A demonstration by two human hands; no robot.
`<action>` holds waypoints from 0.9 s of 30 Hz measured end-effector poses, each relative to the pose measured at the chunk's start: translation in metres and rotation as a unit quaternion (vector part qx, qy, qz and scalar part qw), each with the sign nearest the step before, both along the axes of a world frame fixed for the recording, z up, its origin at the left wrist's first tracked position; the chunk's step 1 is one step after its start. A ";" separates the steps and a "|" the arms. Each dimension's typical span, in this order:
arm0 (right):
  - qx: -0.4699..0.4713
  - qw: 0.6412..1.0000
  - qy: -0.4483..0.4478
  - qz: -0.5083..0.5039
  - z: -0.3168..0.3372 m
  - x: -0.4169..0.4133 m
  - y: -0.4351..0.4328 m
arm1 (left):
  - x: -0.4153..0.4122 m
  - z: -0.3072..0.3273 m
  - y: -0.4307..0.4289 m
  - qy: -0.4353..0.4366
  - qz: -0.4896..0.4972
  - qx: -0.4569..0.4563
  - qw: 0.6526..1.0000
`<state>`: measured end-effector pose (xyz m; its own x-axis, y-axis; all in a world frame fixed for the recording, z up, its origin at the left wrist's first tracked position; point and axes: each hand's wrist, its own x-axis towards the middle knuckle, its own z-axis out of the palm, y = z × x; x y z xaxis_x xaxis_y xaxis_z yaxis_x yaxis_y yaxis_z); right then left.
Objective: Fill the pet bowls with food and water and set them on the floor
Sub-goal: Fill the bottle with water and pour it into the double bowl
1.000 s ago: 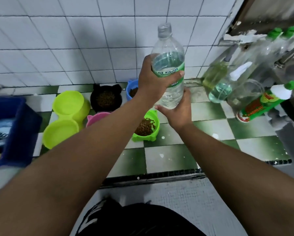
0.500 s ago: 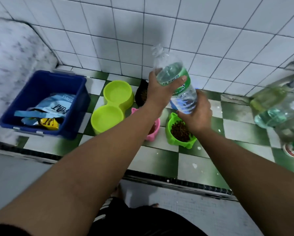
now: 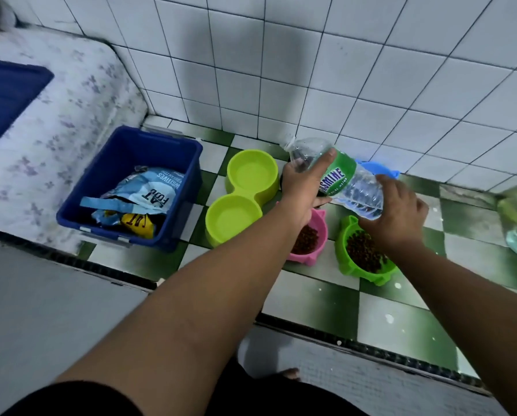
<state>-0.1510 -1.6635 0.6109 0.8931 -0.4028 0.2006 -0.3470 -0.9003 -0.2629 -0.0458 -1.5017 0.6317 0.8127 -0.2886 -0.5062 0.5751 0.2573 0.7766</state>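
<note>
Step in hand, as a judgement: the water part. Food looks done, since the pink bowl [image 3: 309, 240] and the green bowl [image 3: 363, 253] both hold brown kibble.

Both hands are on the water bottle [image 3: 345, 178]. The left hand [image 3: 303, 189] is wrapped round its upper part at the green label, thumb across the top. The right hand [image 3: 398, 213] has its fingers curled over the base end. The bottle is tilted, neck pointing far-left and base up to the right. It is held above the checkered tile ledge [image 3: 311, 298], over the gap between the pink bowl and the blue bowl [image 3: 378, 169] by the far wall.

The neck sits just right of the far well of the lime double bowl [image 3: 242, 195]. No stream is visible, and both wells look dry. Cap on or off: cannot tell.

The next move probably calls for:
- bringing the mouth over a lime well and tipping further
- keeping the base steady with the right hand so the pour doesn't splash into the kibble
- then setting the bowls down on the floor, which is not yet done

On the left, well apart, a blue bin [image 3: 188, 163] holds a cat food bag [image 3: 140, 193].
</note>
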 end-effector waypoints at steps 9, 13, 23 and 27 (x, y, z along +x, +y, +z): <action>-0.066 0.996 0.056 0.007 0.006 0.005 -0.002 | 0.010 -0.005 0.004 0.070 -0.015 0.011 0.997; -0.078 0.995 0.063 0.014 0.006 0.004 -0.004 | 0.011 -0.004 0.004 0.081 -0.014 0.026 0.996; -0.101 0.991 0.089 0.021 0.009 0.009 0.001 | 0.019 -0.012 0.008 0.092 -0.005 0.045 0.995; -0.107 0.990 0.090 0.027 0.010 0.008 0.004 | 0.022 -0.019 0.009 0.101 -0.005 0.035 0.994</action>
<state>-0.1425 -1.6600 0.6213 0.9410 -0.3194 0.1120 -0.3212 -0.9470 -0.0016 -0.0238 -1.4929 0.6124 0.6896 -0.2555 -0.6777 0.7235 0.2000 0.6608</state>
